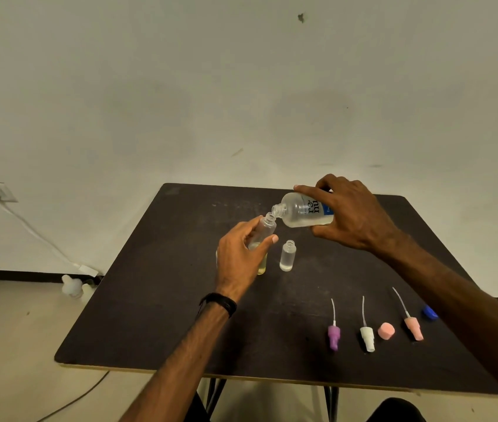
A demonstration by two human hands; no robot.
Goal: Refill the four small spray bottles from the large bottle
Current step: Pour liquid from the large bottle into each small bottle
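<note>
Toward the table's near right corner lies a row of loose spray tops: a purple pump, a white pump, a round pink cap and a pink pump, three of them with thin dip tubes pointing away. A blue cap sits by the right edge, partly behind the right forearm.

Near the middle of the dark table stands an open small bottle, clear, with a little clear liquid at its bottom. Just left of it another bottle, holding yellowish liquid, is mostly hidden behind the left hand.

That hand is closed around a tilted empty spray bottle, lifted off the table. The right hand is closed around the large bottle, tipped almost flat, its open neck touching the small one's mouth. Its label reads "re·nu" above a blue band; the smaller print is illegible. Clear liquid lies along its lower side.

Beyond is a bare pale wall, a white cable and white bottles on the floor.
</note>
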